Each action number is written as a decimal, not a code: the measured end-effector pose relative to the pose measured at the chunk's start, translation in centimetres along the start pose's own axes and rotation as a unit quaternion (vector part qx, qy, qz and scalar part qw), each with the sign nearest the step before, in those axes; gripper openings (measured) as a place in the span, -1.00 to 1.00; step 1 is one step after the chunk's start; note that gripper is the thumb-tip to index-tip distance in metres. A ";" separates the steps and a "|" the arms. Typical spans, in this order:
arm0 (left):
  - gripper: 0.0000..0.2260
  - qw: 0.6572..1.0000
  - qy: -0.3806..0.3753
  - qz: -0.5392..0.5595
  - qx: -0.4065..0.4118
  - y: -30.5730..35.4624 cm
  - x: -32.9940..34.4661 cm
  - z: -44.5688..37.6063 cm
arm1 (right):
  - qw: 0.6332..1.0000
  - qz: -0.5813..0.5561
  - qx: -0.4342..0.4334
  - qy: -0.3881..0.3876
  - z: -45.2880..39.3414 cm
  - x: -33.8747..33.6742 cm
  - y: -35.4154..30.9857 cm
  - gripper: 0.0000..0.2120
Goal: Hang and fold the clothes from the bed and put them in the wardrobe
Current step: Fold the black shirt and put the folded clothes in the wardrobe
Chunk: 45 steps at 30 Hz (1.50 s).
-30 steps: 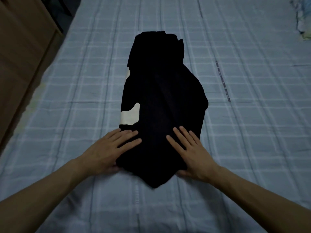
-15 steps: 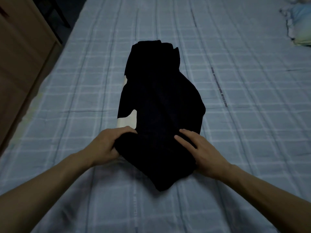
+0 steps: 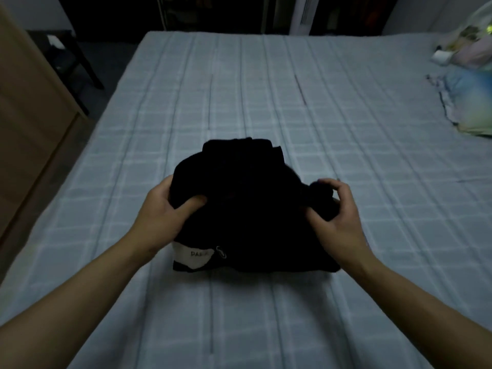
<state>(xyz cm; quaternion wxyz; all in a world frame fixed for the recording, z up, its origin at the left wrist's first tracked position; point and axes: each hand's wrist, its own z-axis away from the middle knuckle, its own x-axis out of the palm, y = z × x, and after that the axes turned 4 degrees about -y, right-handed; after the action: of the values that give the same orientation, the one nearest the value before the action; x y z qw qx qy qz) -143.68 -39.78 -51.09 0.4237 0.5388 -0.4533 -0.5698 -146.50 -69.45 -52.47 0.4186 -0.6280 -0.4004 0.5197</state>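
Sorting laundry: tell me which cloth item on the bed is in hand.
The black garment, gripped by both hands; the pale bundle at the bed's right edge lies untouched.

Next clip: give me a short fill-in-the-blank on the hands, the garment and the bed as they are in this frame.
1. The garment both hands grip is ____ in colour.
2. The left hand and right hand hold it at opposite ____.
3. The bed sheet has a ____ pattern.
4. The patch with lettering is ____.

Missing: black; sides; checked; white
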 end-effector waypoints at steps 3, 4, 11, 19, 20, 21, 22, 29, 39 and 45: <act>-0.69 1.000 0.027 0.001 -0.008 0.2 -0.1 -6.5 | 0.998 -0.014 0.026 0.055 -6.6 1.1 0.1 -0.57; -0.69 0.999 0.037 0.000 -0.013 -0.3 0.0 -8.9 | 0.997 0.002 0.033 0.068 -8.9 1.4 0.6 -0.56; -0.51 0.957 0.116 -0.246 -0.095 -6.8 3.3 -17.2 | 0.956 0.266 0.122 -0.027 -17.9 5.0 5.8 -0.34; -0.35 0.863 -0.057 -0.498 0.061 -12.2 5.3 -15.5 | 0.859 0.467 -0.005 -0.208 -14.6 8.6 9.6 -0.27; -0.34 0.860 -0.064 -0.502 0.056 -13.2 5.3 -15.7 | 0.852 0.481 0.005 -0.208 -14.9 9.0 10.3 -0.26; -0.34 0.857 -0.069 -0.508 0.047 -14.1 5.4 -16.1 | 0.845 0.494 0.011 -0.207 -15.3 9.4 11.1 -0.26; -0.34 0.854 -0.072 -0.514 0.038 -14.7 5.5 -16.4 | 0.839 0.503 0.015 -0.208 -15.7 9.8 11.6 -0.25; -0.33 0.830 -0.081 -0.551 0.022 -11.8 5.1 -16.3 | 0.852 0.487 0.003 -0.194 -15.3 9.3 9.1 -0.28; -0.39 0.826 -0.143 -0.536 0.104 -14.5 5.9 -14.5 | 0.815 0.519 -0.072 -0.249 -12.5 11.6 10.6 -0.36; -0.42 0.819 -0.144 -0.545 0.108 -10.6 5.2 -12.9 | 0.834 0.454 -0.082 -0.302 -12.5 9.7 8.6 -0.32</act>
<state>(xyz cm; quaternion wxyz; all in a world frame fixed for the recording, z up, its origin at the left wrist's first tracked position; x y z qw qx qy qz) -131.02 -43.21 -62.74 -0.0868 0.6522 -0.2000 -0.7260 -132.17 -64.50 -62.26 -0.0589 -0.5834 -0.2178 0.7802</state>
